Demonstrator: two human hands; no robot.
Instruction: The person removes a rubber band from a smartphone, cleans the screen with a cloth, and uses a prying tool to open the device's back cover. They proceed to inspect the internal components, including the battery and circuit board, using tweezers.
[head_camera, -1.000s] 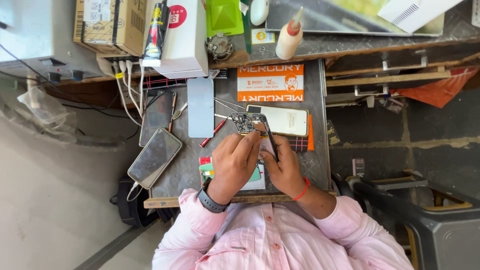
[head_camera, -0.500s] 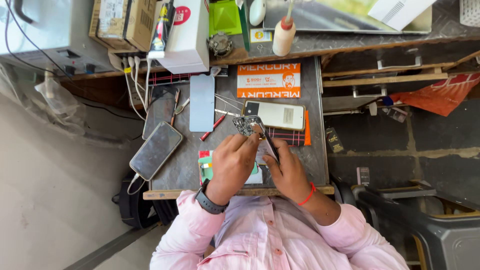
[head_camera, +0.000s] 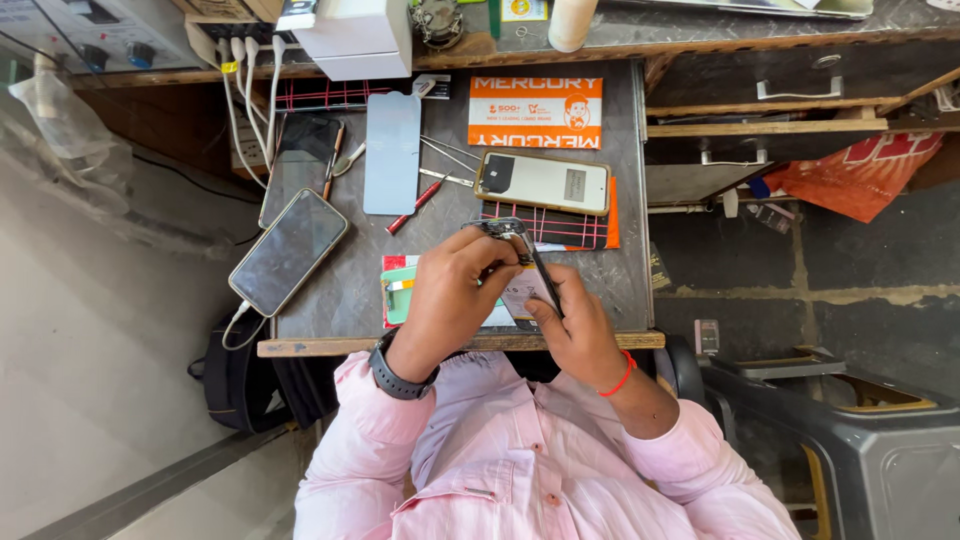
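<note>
My left hand (head_camera: 448, 300) and my right hand (head_camera: 572, 332) both hold a small opened phone (head_camera: 522, 250) over the front of the grey work table (head_camera: 345, 290). The phone is tilted nearly on edge. My left fingers curl over its top end, and my right thumb and fingers support its lower side. A black watch is on my left wrist and a red band on my right. Under my hands lie a red and green card (head_camera: 398, 290) and a white paper, partly hidden.
A gold-rimmed phone (head_camera: 545, 182) lies face down on a checked mat, with an orange card (head_camera: 535, 112) behind it. A pale blue glass panel (head_camera: 392, 152), a red screwdriver (head_camera: 413, 207), tweezers and two dark phones (head_camera: 288, 250) lie to the left. White cables (head_camera: 245, 85) hang at the back left. A grey chair (head_camera: 860, 450) stands to the right.
Both hands stay on the small phone, which has turned a little more edge-on. The view has shifted slightly toward the table's front.
</note>
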